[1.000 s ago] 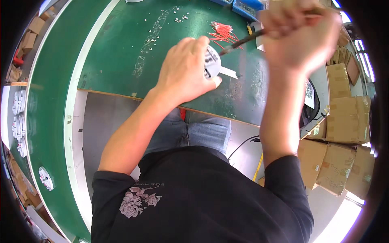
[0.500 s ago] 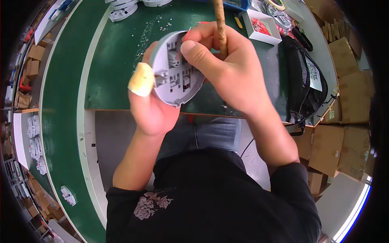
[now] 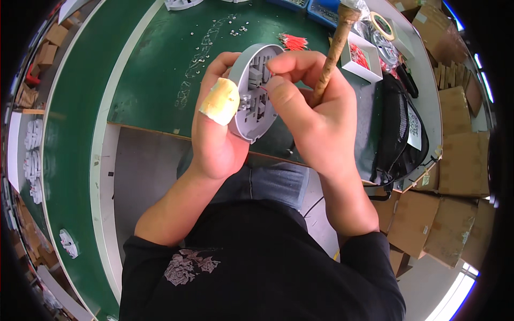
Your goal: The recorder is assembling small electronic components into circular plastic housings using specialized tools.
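A round grey plastic housing point(image 3: 250, 119) with moulded slots inside is tilted nearly on edge above the green table. My left hand point(image 3: 211, 150) grips it by the rim, its thumb wrapped in a yellow-white covering point(image 3: 220, 101). At the housing's open face, my right hand point(image 3: 324, 125) pinches a thin red wire point(image 3: 264, 88) between thumb and forefinger. The wire's far end is hard to make out among the slots. A brown, tape-wrapped stick point(image 3: 336, 48) stands up from the same hand, tucked between the fingers; its lower end is hidden.
Red wires point(image 3: 293, 41) lie in a bundle beyond my hands, with more in a white box point(image 3: 371, 71). Small metal pieces point(image 3: 235, 32) are scattered on the table. A black bag point(image 3: 391, 125) lies at right, near cartons point(image 3: 463, 160). Another grey housing point(image 3: 68, 243) rests on the left strip.
My view has shifted, bringing the red wire bundle into sight. The housing has turned more edge-on, and my right fingertips have come in closer over its inside, still with the wire.
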`<state>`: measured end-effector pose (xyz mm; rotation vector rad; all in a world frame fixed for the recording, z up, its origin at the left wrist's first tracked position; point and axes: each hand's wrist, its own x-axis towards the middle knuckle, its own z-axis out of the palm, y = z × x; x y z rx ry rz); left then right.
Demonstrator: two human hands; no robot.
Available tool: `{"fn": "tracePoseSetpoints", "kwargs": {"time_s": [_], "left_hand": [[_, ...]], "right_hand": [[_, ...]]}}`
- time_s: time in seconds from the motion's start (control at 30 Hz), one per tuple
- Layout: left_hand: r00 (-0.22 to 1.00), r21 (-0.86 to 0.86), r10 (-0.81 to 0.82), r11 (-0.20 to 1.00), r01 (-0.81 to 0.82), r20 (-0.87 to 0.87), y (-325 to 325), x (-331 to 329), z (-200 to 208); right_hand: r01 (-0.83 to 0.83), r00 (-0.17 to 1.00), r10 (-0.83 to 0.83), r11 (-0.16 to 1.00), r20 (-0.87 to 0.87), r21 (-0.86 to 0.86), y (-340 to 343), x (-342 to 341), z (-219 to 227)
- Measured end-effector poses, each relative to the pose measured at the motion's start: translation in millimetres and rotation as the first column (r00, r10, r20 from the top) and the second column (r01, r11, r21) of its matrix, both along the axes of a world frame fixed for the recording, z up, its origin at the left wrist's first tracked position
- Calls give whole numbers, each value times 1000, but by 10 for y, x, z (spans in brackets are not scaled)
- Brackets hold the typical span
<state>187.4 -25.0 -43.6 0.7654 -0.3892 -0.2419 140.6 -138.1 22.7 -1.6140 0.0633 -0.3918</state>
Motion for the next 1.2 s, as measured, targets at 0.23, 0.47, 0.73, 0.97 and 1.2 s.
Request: {"fn": "tracePoseSetpoints", "kwargs": {"time_s": [0.23,0.47,0.73,0.97,1.2], "left_hand": [[999,-6,25,1000,-25,31,-22,28,-28],[996,-5,11,1000,-11,93,7,68,-81],[982,149,-90,987,65,167,126,97,-104],[983,139,-79,989,56,166,73,109,-95],[995,-118,-72,990,79,64,27,83,-100]], "right_hand": [[18,995,-49,937,-82,-349,-7,-14,-12],[45,995,-70,948,-66,-316,-18,8,-11],[44,993,-67,974,-93,-224,-63,57,60],[57,989,-100,939,-111,-340,-88,117,33],[97,990,-116,972,-76,-215,-9,16,-38]]}}
